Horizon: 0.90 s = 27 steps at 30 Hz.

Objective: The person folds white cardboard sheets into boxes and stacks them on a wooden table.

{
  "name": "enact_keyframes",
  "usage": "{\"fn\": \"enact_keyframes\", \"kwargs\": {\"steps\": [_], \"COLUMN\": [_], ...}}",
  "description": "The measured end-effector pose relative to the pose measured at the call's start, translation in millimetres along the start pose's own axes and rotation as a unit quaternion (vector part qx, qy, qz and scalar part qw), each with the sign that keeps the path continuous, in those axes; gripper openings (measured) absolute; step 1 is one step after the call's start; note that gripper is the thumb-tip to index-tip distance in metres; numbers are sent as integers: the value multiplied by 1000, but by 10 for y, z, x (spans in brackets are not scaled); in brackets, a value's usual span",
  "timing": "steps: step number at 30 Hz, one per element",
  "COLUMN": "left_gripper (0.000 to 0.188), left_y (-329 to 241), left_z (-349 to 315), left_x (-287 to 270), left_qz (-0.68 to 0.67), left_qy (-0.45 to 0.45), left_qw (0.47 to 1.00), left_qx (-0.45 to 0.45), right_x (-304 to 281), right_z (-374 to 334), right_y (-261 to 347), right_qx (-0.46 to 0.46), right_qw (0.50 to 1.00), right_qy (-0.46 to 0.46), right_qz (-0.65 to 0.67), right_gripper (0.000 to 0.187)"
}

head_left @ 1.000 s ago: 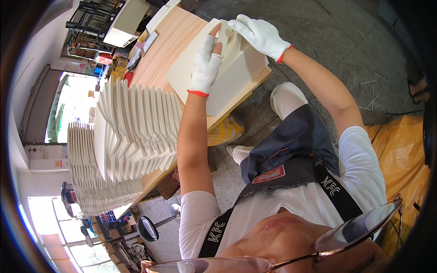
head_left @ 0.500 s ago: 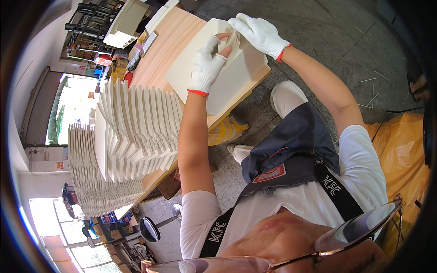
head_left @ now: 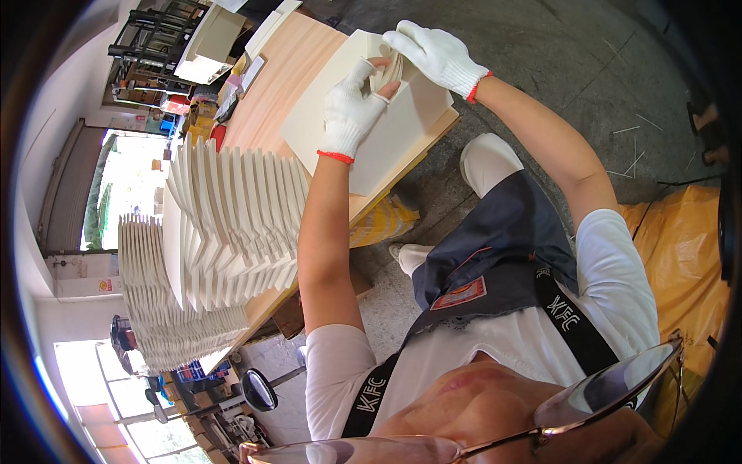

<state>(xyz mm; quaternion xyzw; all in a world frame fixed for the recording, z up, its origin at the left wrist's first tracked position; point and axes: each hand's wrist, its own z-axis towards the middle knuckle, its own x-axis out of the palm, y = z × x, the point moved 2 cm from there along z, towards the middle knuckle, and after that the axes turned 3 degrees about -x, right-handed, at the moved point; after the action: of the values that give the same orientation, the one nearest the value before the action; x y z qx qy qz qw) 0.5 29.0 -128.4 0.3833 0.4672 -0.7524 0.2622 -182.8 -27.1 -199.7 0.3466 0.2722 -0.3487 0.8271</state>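
Note:
A stack of cream paper sheets lies on the table, its far right edge bent up and fanned. My left hand, in a white glove with the thumb and forefinger tips bare, rests on the stack. Its thumb and forefinger are apart beside the fanned sheet edges. My right hand, in a white glove with a red cuff, curls over the bent-up edge. Its fingers are pressed together, closed on the sheets; how many it grips is hidden.
Left of my left arm stand tall cream stacks in staggered layers. The wood-grain tabletop reaches back past the sheets. A round mirror on a stalk is at lower left. Orange sheeting hangs at right, and thin sticks lie on the floor.
My left thumb has shifted slightly right along the fanned edges. My right hand has moved slightly left. The stacks stay where they were.

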Motion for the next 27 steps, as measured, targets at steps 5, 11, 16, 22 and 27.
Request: {"fn": "enact_keyframes", "kwargs": {"steps": [5, 11, 16, 22, 27], "left_gripper": [37, 36, 29, 25, 28], "left_y": [-26, -74, -38, 4, 67], "left_z": [7, -58, -17, 5, 9], "left_x": [-22, -28, -30, -22, 13], "left_qz": [-22, 19, 10, -9, -66], "left_qy": [26, -61, -28, -1, 8], "left_qw": [999, 997, 999, 1000, 998], "left_qx": [-20, 41, 37, 2, 11], "right_x": [-221, -602, -574, -392, -262], "right_z": [-31, -174, -123, 26, -57], "right_y": [134, 158, 184, 264, 252], "right_qx": [42, 51, -124, 33, 81], "right_qw": [997, 992, 985, 991, 977], "right_qy": [-10, 55, -19, -4, -82], "right_qz": [57, -101, -122, 126, 179], "right_gripper": [30, 46, 29, 37, 41]}}
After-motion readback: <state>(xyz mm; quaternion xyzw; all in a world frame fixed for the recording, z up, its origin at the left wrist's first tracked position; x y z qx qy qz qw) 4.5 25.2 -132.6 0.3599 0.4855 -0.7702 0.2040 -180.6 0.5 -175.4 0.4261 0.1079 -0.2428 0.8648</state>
